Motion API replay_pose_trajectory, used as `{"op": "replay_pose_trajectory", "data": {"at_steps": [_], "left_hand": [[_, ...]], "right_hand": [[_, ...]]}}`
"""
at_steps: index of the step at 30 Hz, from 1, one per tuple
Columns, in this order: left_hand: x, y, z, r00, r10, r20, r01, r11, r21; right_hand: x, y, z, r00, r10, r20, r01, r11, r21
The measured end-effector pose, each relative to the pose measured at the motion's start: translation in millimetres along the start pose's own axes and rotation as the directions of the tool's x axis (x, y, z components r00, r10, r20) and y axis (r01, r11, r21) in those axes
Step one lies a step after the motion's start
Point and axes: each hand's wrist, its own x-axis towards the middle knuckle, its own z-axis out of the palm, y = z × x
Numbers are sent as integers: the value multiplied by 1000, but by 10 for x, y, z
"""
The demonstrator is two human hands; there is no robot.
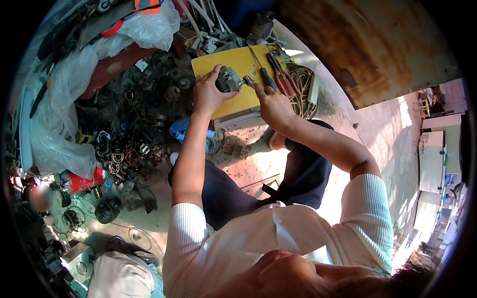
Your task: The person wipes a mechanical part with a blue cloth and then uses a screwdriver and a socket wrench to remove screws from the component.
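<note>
My left hand [207, 92] is wrapped around a round, grey metal motor part [229, 79] just above a yellow board [213, 63]. In my right hand [276, 107], closed, is a tool with a shiny metal head [248, 81], held close to the right side of the part. My fingers hide the tool's handle, so its exact kind cannot be made out. Right beside that hand, a screwdriver [267, 78] with a dark handle lies on the board, along with red-handled pliers [284, 82].
A heap of motor parts [119, 154] spreads on the left, near crumpled clear plastic [59, 129]. Coiled wire [302, 99] lies right of the board. A blue bag [181, 130] sits below it. A rusty panel [377, 44] juts in at upper right. Another person's leg [121, 275] shows lower left.
</note>
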Motion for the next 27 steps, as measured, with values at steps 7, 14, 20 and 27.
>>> {"op": "replay_pose_trajectory", "data": {"at_steps": [7, 14, 20, 27], "left_hand": [[-13, 21, -24, 999, -44, 20, 43, 999, 33], [-14, 62, -58, 1000, -21, 8, 21, 999, 38], [-14, 53, -17, 999, 38, -5, -38, 997, 72], [-10, 74, -14, 999, 6, 47, -3, 998, -61]], "right_hand": [[-114, -29, 1032, 843, 151, -516, 32, 944, 328], [-135, 35, 359, 951, 161, -262, -18, 880, 475], [801, 231, -761, 851, -126, 510, 26, 980, 198], [1487, 63, -684, 553, -121, 824, 206, 979, 6]]}}
